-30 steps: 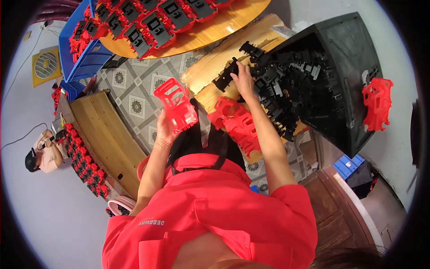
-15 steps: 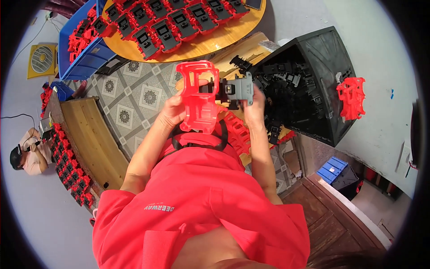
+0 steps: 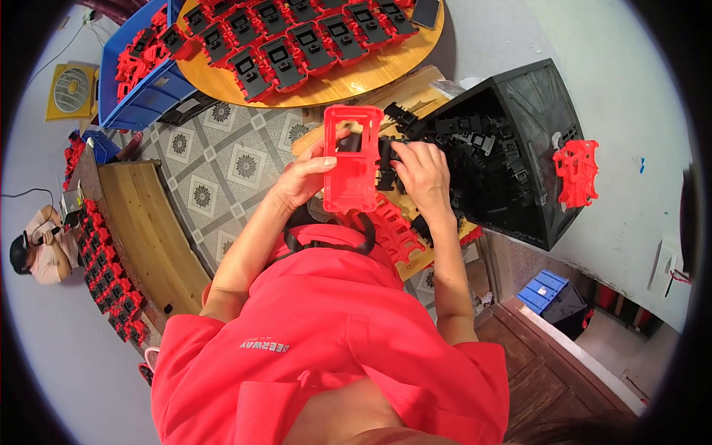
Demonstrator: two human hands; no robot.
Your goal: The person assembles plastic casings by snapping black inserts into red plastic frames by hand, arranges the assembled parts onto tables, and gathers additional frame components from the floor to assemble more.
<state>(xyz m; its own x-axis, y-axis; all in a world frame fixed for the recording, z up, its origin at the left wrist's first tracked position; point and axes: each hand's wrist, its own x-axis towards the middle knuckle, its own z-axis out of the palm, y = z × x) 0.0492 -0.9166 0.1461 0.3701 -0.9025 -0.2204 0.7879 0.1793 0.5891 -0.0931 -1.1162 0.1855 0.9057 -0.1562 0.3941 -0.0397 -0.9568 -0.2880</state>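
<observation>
My left hand (image 3: pixel 304 179) is closed on the left side of a red plastic frame (image 3: pixel 351 187), its thumb on the face and its fingers behind. The frame is rectangular, with openings in its upper half. At the frame's right side sits a black plastic part (image 3: pixel 386 176), pinched by the fingers of my right hand (image 3: pixel 424 178). Some of the black part shows through the upper opening. Whether it is seated in the frame or only lies against it, I cannot tell.
Close to my right hand lies a tipped black bin (image 3: pixel 552 111) full of black parts. More red frames (image 3: pixel 393 226) lie below my hands. Ahead, a round wooden table (image 3: pixel 356 78) bears rows of red-and-black assemblies. A blue crate (image 3: pixel 152 96) stands far left; a person (image 3: pixel 52 248) sits at left.
The red frame has turned to face me more squarely and shifted slightly right. The black part has rotated, so its grey face no longer shows. My right hand's fingers now come over it from above.
</observation>
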